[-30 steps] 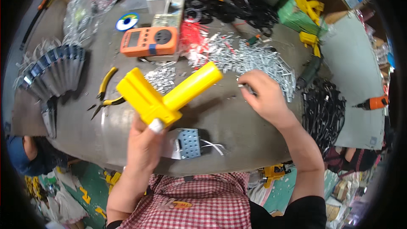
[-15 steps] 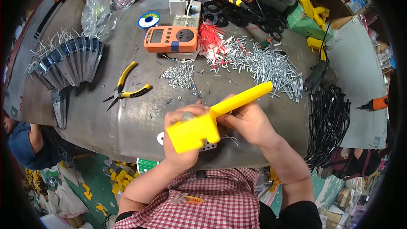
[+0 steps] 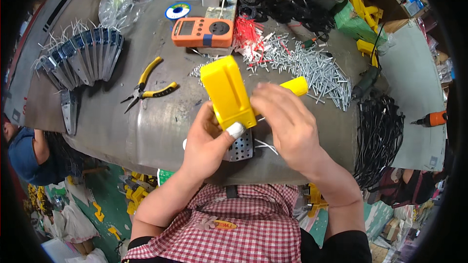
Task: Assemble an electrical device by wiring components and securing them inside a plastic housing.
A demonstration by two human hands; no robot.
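Observation:
My left hand (image 3: 207,143) grips a yellow plastic housing (image 3: 226,90), tilted upright above the table's near edge. Its thumb, wrapped in white, presses on the lower end. My right hand (image 3: 287,122) is at the right side of the housing, fingers bent together and slightly blurred. A thin pale piece shows below these fingers; what they hold is hidden. Past the right knuckles sticks out a yellow handle-like end (image 3: 296,86), its link to the housing covered. Beneath my hands lies a perforated metal plate (image 3: 242,150) with white wires (image 3: 266,147).
Yellow-handled pliers (image 3: 146,87) lie left of centre. Behind are an orange multimeter (image 3: 202,32), a solder spool (image 3: 177,10) and a heap of screws (image 3: 317,70). Metal strips with wires (image 3: 85,58) fan out at left. Black cables (image 3: 380,139) bundle at right; a screwdriver (image 3: 431,118) lies beyond.
The yellow housing has been raised and turned upright, with its long handle swung behind my right hand. My left thumb now shows on its front. My right fingers have moved over toward its side.

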